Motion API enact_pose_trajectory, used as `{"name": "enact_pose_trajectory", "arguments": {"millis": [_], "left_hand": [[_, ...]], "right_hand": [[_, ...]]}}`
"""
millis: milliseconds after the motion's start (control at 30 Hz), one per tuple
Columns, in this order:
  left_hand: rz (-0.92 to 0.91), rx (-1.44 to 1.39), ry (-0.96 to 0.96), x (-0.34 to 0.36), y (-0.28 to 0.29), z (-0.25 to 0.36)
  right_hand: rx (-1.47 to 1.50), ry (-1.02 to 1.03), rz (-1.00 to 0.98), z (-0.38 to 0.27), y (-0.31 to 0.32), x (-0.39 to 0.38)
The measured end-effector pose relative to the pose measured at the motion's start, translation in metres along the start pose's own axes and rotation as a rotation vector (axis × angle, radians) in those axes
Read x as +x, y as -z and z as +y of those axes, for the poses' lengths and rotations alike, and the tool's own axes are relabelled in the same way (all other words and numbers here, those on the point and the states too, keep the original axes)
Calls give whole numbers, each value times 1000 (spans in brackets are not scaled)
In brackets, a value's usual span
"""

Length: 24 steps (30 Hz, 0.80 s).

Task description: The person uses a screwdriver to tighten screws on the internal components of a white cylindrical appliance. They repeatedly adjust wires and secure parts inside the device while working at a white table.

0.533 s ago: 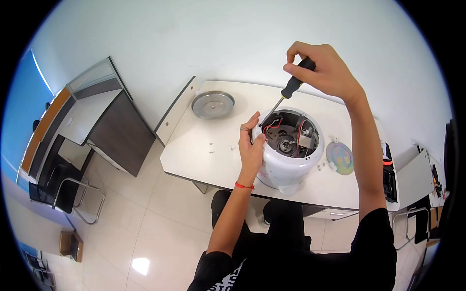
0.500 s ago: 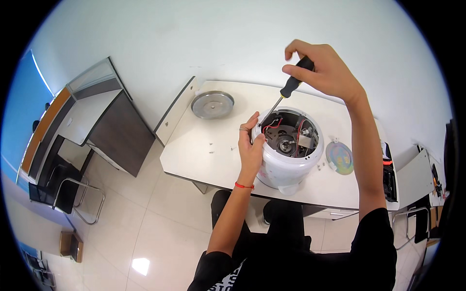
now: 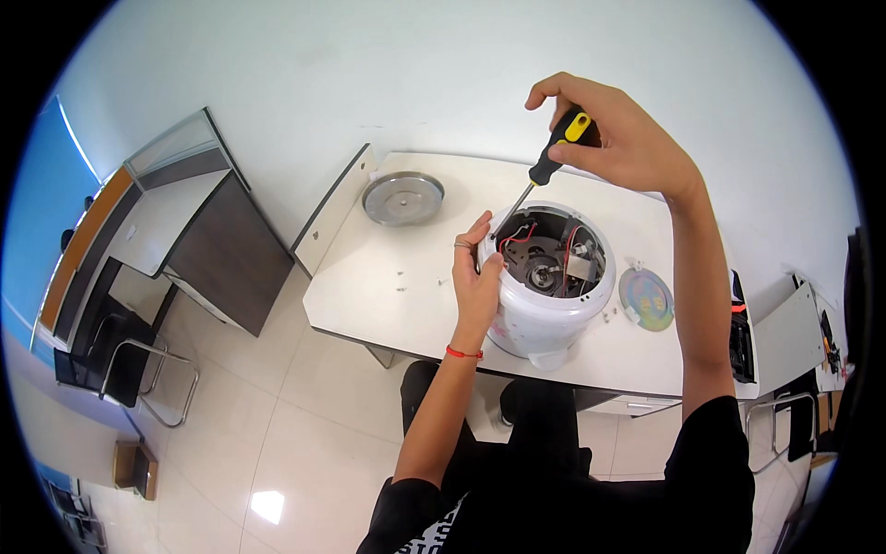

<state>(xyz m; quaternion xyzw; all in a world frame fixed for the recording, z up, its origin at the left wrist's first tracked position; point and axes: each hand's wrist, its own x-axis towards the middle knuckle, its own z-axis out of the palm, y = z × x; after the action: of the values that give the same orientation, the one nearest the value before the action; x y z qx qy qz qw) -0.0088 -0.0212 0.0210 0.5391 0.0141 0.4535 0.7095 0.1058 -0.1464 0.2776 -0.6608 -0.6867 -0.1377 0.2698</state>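
My left hand [image 3: 475, 286] grips the upper left side of a white round appliance body [image 3: 544, 328], open at the top with red and white wires [image 3: 526, 231] and metal parts inside. My right hand [image 3: 628, 138] holds a black-and-yellow screwdriver [image 3: 549, 162] by its handle, thumb against it and forefinger raised. The shaft slants down to the appliance's rim beside my left fingertips; what the tip meets is too small to make out. A round steel plate [image 3: 402, 198] lies back left on the white desk [image 3: 351, 295]. A multicoloured disc [image 3: 646, 297] and small metal bits [image 3: 609, 316] lie right of the appliance.
A raised panel [image 3: 332, 198] edges the desk's left end. A black tool case [image 3: 743, 343] sits at the right, partly behind my forearm. Another desk [image 3: 208, 245] with a black chair [image 3: 129, 360] stands left, a cardboard box [image 3: 136, 466] on the floor. A white wall rises behind.
My right hand has shifted slightly on the screwdriver's handle, its forefinger lifting up and leftward, and more of the handle's yellow now shows. My left hand and the appliance stay put.
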Motion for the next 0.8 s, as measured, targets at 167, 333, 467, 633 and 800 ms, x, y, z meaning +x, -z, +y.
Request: {"name": "enact_pose_trajectory", "arguments": {"millis": [167,333,467,633,800], "left_hand": [[-7,51,-50,2,5,-5],[-6,47,-59,2,3,-9],[-7,45,-41,2,3,-4],[-8,41,-44,2,5,-7],[-6,42,-58,2,5,-8]], "right_hand": [[-147,-318,-120,-10,8,6],[154,27,89,28,-4,-5],[-42,-198,-176,20,18,-1],[24,-95,21,10,-1,-1],[302,-268,-151,3,11,-2]]}}
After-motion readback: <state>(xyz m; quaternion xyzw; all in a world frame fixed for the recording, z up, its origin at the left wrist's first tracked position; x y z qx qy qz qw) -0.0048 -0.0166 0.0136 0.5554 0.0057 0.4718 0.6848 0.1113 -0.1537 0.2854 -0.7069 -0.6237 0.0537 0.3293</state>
